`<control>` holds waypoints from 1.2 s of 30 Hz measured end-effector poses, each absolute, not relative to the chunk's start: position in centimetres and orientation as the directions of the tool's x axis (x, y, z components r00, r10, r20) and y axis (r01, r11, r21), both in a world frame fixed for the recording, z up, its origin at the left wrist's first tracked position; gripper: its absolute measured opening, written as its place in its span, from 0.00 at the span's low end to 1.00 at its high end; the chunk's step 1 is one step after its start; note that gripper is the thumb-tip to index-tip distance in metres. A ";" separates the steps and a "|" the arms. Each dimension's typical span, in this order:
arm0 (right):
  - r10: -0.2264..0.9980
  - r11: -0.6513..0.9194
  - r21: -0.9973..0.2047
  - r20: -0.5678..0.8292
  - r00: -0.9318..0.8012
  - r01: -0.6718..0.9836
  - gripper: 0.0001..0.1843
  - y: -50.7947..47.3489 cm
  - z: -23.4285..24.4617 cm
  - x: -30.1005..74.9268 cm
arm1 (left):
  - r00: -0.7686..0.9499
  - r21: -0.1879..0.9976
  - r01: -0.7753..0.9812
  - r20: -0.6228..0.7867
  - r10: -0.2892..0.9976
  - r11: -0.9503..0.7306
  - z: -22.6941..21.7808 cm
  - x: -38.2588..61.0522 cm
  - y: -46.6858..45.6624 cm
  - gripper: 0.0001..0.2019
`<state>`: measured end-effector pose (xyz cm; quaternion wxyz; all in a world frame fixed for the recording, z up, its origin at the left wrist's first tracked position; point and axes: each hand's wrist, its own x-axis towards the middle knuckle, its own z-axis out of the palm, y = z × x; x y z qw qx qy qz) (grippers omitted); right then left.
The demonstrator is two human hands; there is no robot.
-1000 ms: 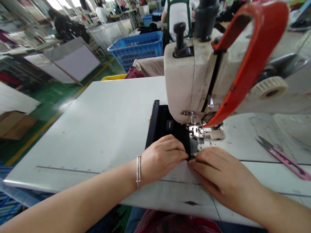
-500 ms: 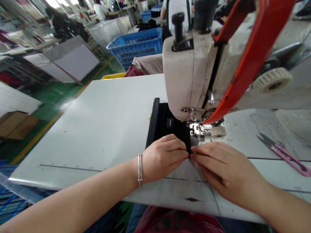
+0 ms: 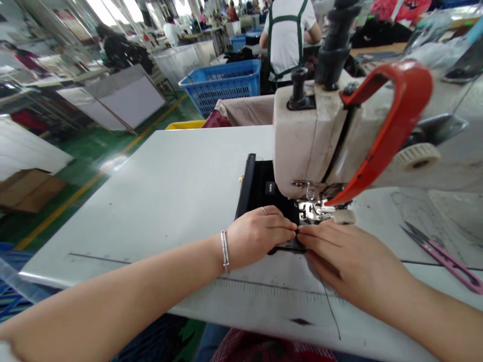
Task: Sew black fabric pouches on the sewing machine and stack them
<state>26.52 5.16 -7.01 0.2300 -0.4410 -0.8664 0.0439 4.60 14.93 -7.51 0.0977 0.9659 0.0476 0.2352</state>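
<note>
A flat black piece (image 3: 258, 193), with a stiff raised strip along its left side and a small label (image 3: 270, 188), lies on the sewing machine table. Its right edge is beside the metal presser foot (image 3: 311, 212). My left hand (image 3: 260, 234), with a ring and a bangle, rests on its near part, fingers together and closed on its right edge. My right hand (image 3: 343, 251) meets it there, thumb and fingertips pinched at the same edge, just in front of the foot. Their fingertips almost touch. The hands cover part of the near corner.
The sewing machine head (image 3: 302, 141) with a red lever (image 3: 392, 130) stands over the work. Pink-handled thread snips (image 3: 445, 256) lie at right. Behind the table are a blue crate (image 3: 226, 85) and a person in a white shirt (image 3: 289, 40). A loose thread hangs near the front edge.
Both hands and the black piece have slid away from me, past the presser foot. More of the piece's near edge shows below my left fingers. The camera view has also shifted.
</note>
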 end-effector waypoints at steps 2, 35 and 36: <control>0.794 0.588 -0.246 0.358 -0.491 0.771 0.12 5.6 -7.0 26.6 | 0.888 0.184 0.062 0.438 0.138 -0.981 -7.6 4.8 15.5 0.12; 0.848 0.465 -0.150 0.358 -0.391 0.872 0.15 7.1 -8.2 26.8 | 0.784 0.159 0.251 0.546 0.296 -0.955 -8.9 6.3 18.6 0.13; 0.849 0.464 -0.152 0.357 -0.389 0.873 0.15 7.1 -8.2 26.7 | 0.786 0.160 0.254 0.540 0.300 -0.954 -8.9 6.3 18.5 0.13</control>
